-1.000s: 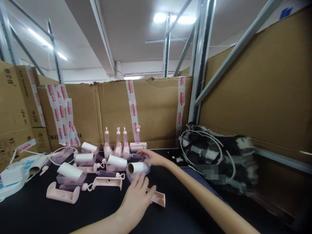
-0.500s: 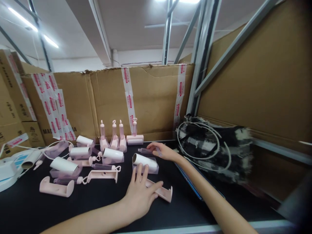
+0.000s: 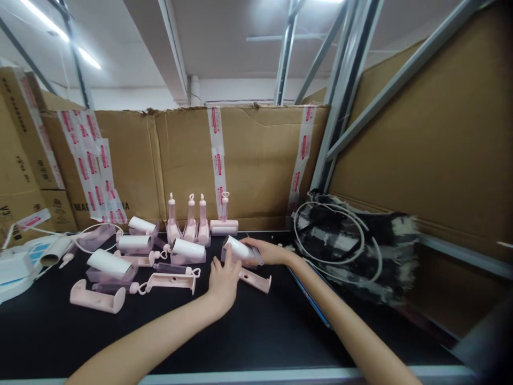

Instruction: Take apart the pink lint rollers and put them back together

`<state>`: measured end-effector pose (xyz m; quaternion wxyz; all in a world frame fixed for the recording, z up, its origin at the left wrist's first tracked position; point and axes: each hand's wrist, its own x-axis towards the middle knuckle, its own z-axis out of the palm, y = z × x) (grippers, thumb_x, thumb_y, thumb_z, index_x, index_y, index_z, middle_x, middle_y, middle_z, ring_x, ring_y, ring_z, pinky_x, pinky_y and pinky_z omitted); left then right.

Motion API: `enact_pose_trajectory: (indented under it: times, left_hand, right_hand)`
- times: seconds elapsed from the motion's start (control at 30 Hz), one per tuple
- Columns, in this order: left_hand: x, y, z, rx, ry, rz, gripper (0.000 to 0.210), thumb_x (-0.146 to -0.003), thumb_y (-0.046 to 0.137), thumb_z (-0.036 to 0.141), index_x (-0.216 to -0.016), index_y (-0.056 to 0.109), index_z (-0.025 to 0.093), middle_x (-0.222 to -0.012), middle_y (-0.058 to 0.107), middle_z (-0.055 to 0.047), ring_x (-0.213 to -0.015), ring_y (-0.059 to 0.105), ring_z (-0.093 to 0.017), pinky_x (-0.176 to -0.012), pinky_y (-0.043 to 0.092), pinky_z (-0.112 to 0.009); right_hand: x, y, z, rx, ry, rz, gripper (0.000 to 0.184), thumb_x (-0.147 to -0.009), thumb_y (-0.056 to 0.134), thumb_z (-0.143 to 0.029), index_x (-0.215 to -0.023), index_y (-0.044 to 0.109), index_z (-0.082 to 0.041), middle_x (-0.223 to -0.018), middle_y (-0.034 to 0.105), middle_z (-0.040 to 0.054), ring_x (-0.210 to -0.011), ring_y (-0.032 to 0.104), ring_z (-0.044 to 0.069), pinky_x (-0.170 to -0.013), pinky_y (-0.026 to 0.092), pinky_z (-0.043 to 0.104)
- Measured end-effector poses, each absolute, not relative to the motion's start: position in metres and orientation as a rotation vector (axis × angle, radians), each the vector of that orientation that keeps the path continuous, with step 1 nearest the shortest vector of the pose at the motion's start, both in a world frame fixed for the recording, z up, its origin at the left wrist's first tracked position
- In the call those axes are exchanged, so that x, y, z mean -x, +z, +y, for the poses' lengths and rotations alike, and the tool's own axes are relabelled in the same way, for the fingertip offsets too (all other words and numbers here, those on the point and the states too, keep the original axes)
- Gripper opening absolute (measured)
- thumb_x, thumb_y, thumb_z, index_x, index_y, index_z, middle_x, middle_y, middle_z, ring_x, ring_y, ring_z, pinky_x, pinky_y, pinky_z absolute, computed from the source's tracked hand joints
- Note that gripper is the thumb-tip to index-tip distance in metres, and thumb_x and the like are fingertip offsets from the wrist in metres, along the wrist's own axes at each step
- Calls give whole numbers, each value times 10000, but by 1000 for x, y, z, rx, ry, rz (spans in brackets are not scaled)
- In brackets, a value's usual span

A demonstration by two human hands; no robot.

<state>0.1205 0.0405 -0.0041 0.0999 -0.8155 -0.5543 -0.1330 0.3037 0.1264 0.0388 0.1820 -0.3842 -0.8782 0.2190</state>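
My left hand [image 3: 225,282] has its fingers apart, the tips against a white lint roll [image 3: 239,247] in a clear, purple-tinted cover and beside a pink roller holder [image 3: 256,280]. The holder lies on the black tabletop, its left end partly behind the fingers. My right hand [image 3: 269,253] is closed just behind the right end of this roll, around a translucent purple handle [image 3: 258,256]. Most of that handle is hidden by the roll and the fingers. Left of my hands lie another covered lint roll [image 3: 188,249] and a second pink holder [image 3: 171,281].
Several lint rollers with upright handles [image 3: 191,218] stand along the cardboard wall [image 3: 256,160]. More covered rolls and pink parts lie at left, near a white device [image 3: 16,272]. At right are a coiled white cable [image 3: 371,251] and a blue-edged flat object [image 3: 310,297].
My right hand has come down and closer to the roll with the handle. My left hand has shifted away from me, and the pink holder and covered roll have moved further back too.
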Motion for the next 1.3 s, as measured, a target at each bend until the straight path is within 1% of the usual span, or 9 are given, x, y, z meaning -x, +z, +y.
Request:
enact_pose_trajectory:
  times: [0.1, 0.23, 0.4, 0.6, 0.8, 1.0, 1.13, 1.2, 1.3]
  left_hand:
    - [-137, 11, 59, 2417, -342, -1731, 366, -837, 449, 92, -1170, 555, 202, -1481, 217, -132, -1055, 547, -295, -839, 442, -396]
    - [-155, 16, 76, 2365, -385, -1805, 327, -830, 524, 221, -1150, 576, 178, -1465, 239, -169, -1013, 558, -309, -802, 446, -410]
    - [-160, 8, 93, 2310, -442, -1831, 343, -847, 460, 224, -1164, 575, 166, -1462, 253, -164, -1063, 522, -347, -840, 414, -489]
    - [-158, 12, 113, 2341, -520, -1756, 690, -744, 587, 287, -1364, 345, 102, -1456, 249, -193, -1231, 363, -410, -961, 331, -538]
    - [-139, 18, 87, 2456, -573, -1599, 900, -633, 649, 507, -1336, 360, 25, -1456, 236, -209, -1299, 257, -397, -1041, 279, -479]
    - [-90, 32, 42, 2427, -1306, -1163, 804, -755, 560, 353, -1387, 143, 84, -1456, 203, -195, -1352, 167, -311, -1081, 239, -473]
    - [-72, 35, 34, 2330, -1756, -1042, 783, -778, 564, 285, -1364, 62, 155, -1432, 187, -190, -1363, 134, -280, -1082, 223, -486]
    - [-73, 27, 32, 2501, -1813, -1072, 792, -758, 595, 257, -1351, 75, 186, -1424, 201, -184, -1345, 197, -280, -1070, 244, -478]
    - [-81, 8, 27, 2901, -1853, -1289, 914, -676, 665, 191, -1349, 46, 183, -1289, 398, -181, -1187, 446, -278, -995, 346, -458]
  right_hand:
    - [-302, 39, 145, 1140, 555, -2453, 584, -598, 710, -292, -1132, 564, -107, -1018, 636, 91, -881, 588, 225, -786, 459, 317]
    - [-304, 48, 163, 1225, 449, -2370, 568, -556, 752, -276, -1082, 597, -132, -1016, 652, 71, -900, 599, 221, -801, 466, 303]
    - [-295, 70, 187, 1434, 184, -2060, 390, -839, 520, -428, -1066, 583, -117, -1036, 628, 120, -945, 586, 223, -841, 452, 355]
    - [-238, 74, 216, 1666, 57, -1895, 287, -886, 514, -311, -1124, 532, -152, -1117, 563, 74, -940, 579, 188, -794, 493, 394]
    - [-207, 84, 209, 1614, 34, -1826, 276, -887, 513, -304, -1123, 533, -161, -1118, 561, 70, -933, 579, 181, -785, 498, 380]
    - [-232, 130, 163, 1283, -20, -1717, 318, -841, 498, -452, -870, 566, -143, -888, 622, 117, -842, 575, 228, -751, 438, 341]
    - [-244, 120, 110, 1085, 106, -1762, 339, -839, 432, -491, -796, 510, -165, -774, 629, 71, -684, 580, 178, -636, 448, 283]
    - [-245, 100, 85, 1022, 237, -1843, 331, -816, 460, -495, -751, 499, -173, -659, 625, 34, -563, 572, 152, -545, 447, 258]
    - [-245, 69, 57, 961, 439, -1957, 324, -776, 525, -484, -688, 509, -173, -542, 613, 8, -443, 553, 137, -454, 434, 243]
